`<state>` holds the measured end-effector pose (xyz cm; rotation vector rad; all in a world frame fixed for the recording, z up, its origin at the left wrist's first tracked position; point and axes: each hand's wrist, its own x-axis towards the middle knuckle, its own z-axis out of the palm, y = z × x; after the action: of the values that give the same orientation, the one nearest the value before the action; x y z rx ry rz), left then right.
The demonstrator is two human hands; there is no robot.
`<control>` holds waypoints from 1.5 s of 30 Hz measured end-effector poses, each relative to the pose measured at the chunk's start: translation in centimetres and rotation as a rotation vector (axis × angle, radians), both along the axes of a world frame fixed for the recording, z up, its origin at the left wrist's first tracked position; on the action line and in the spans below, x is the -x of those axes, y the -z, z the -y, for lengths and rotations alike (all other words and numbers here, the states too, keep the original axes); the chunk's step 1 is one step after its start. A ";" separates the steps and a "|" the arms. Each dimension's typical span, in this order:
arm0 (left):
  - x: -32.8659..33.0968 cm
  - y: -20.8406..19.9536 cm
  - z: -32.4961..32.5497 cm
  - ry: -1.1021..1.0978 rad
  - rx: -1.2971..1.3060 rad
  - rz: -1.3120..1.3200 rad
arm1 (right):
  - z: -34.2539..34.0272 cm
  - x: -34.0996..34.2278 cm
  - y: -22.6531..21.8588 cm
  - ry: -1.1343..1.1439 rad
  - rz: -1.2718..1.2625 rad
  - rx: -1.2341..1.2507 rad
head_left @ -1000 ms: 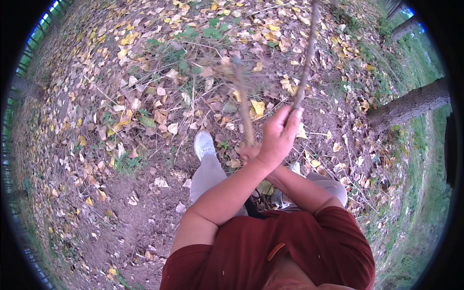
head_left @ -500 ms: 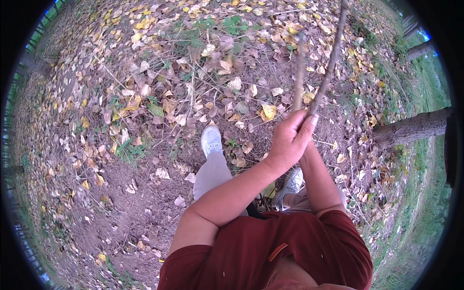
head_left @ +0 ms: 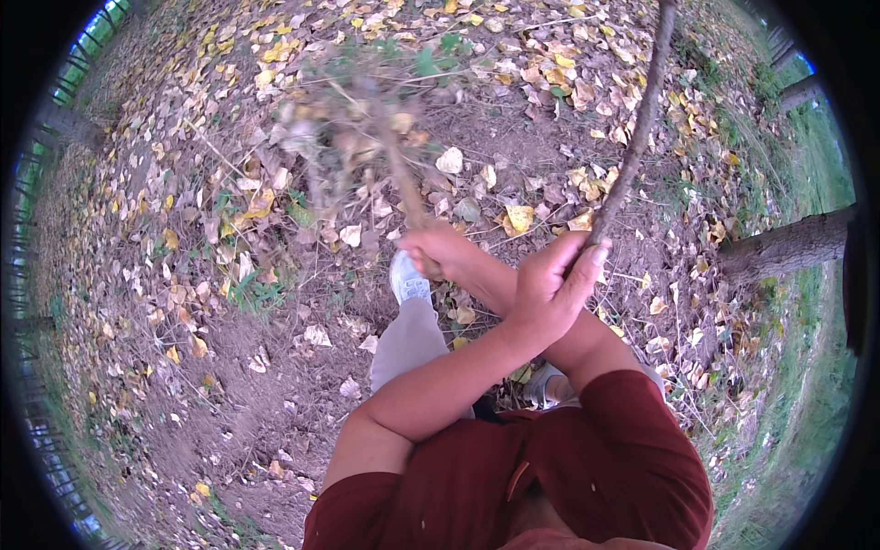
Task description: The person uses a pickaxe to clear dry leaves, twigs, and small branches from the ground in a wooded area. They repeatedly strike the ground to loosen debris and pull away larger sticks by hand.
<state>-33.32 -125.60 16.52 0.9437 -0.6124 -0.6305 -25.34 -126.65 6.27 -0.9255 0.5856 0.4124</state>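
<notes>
My left hand is closed around the lower end of a long dark, slightly curved stick, which rises toward the upper right. My right forearm passes beneath the left one, so the arms cross. Farther left, my right hand grips a shorter, pale brown stick. That stick leans up and to the left; motion smears its far end, so its shape cannot be made out. Around that end, a tuft of dry grass and leaves is also blurred.
Fallen yellow and brown leaves cover the soil, with green weeds among them. A tree trunk stands at the right. My left shoe is forward of my right shoe. More trunks stand at the far left.
My right hand has swung left with the short stick, from beside the left hand to over my left shoe. The grass and leaves there have become smeared. My left hand has shifted slightly.
</notes>
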 end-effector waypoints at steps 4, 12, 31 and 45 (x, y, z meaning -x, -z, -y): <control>-1.3 -0.5 -0.3 -0.098 -0.028 0.126 | -0.6 -5.8 -1.1 -0.098 0.183 -0.463; -3.9 -0.9 -0.9 -0.200 -0.057 0.108 | 6.6 1.2 -1.8 -0.114 0.480 0.006; -2.8 0.9 4.0 -0.176 -0.227 -0.123 | 13.5 23.0 2.4 0.730 -0.058 -0.081; -3.8 2.1 5.1 -0.133 -0.275 -0.149 | 7.5 29.5 -2.7 0.807 -0.300 0.040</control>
<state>-29.54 -130.72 14.43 1.1721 -0.3309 -0.6694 -54.82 -134.17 8.96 -0.5971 1.1799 -0.1965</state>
